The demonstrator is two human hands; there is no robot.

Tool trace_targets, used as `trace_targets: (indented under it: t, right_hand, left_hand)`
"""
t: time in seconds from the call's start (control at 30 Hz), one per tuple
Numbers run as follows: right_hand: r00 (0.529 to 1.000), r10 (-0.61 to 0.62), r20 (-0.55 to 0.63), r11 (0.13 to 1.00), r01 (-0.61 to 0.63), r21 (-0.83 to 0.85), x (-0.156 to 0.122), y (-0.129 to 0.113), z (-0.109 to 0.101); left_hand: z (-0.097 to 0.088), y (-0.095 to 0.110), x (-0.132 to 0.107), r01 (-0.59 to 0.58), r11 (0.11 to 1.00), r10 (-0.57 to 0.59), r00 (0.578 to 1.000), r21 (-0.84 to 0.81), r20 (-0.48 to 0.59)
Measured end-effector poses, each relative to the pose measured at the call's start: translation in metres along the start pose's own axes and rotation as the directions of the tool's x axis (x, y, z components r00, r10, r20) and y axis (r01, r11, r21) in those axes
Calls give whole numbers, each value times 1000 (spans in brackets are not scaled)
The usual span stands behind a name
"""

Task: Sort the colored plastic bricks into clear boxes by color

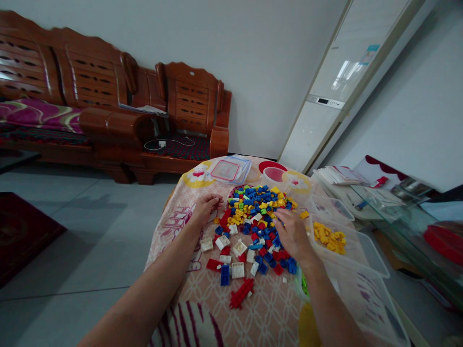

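Observation:
A heap of small toy bricks [253,217] in blue, yellow, red, white and green covers the middle of a table with a patterned cloth [267,308]. My left hand [207,206] rests on the cloth at the heap's left edge with its fingers curled in. My right hand [292,233] lies palm down on the right side of the heap, fingers reaching into the bricks; whether it holds one is hidden. A clear plastic box [361,246] with several yellow bricks [330,237] stands just right of that hand.
Stacked clear lids [230,169] and a red-rimmed tub [273,172] sit at the table's far end. More clear boxes stand along the right edge. A wooden sofa [108,111] is at the back left, a white standing air conditioner [325,96] behind, a glass table [405,217] to the right.

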State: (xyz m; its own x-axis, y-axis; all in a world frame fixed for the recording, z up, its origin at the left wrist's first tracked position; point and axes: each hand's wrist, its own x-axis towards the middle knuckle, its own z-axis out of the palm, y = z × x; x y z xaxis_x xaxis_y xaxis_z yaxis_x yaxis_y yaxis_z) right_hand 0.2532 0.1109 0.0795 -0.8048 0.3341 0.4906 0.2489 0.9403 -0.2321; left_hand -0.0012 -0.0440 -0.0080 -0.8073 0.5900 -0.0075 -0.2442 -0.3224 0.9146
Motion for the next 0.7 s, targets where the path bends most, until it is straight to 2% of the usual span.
trace_targets:
  t: [0.07, 0.17, 0.3, 0.43, 0.7]
  right_hand:
    - [990, -107, 88, 988, 96, 119, -1, -26, 22]
    - [953, -235, 190, 962, 199, 189, -9, -51, 51]
    - [938, -202, 281, 976, 168, 141, -20, -60, 76]
    - [948, -126, 294, 992, 112, 65, -25, -60, 83]
    - [955, -118, 274, 993, 111, 39, -24, -66, 81]
  left_hand:
    - [0, 0, 0, -1, 1000, 1, 1000, 1, -3]
    - [0, -1, 1, -3, 1000, 3, 1000, 4, -10]
    - [0, -1, 0, -4, 1000, 4, 1000, 9, -13]
    - [1, 0, -2, -7, 1000, 8, 1000, 19, -7]
    - [1, 0, -3, -17, 999, 17, 1000, 44, 6]
